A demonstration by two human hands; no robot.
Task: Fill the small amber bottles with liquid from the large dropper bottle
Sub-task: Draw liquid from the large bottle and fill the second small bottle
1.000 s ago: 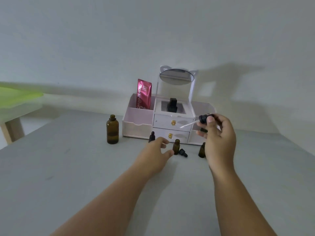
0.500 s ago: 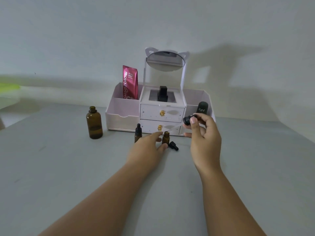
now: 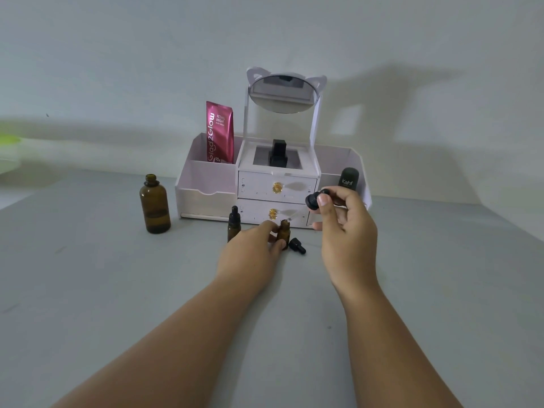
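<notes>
the right hand (image 3: 346, 231), pinching the dropper (image 3: 313, 201), has lowered its tip to the small amber bottle (image 3: 284, 229) the left hand (image 3: 250, 254) grips, seemingly ready to squeeze.

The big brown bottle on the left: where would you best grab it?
Grip the large bottle round its wide body, probably from the front or left: it stands upright and uncapped with liquid inside, and the white organizer sits close on its right.

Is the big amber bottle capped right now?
No, the big bottle stands with a bare open neck, while the right hand pinches a dropper at the small bottle the left hand holds.
</notes>
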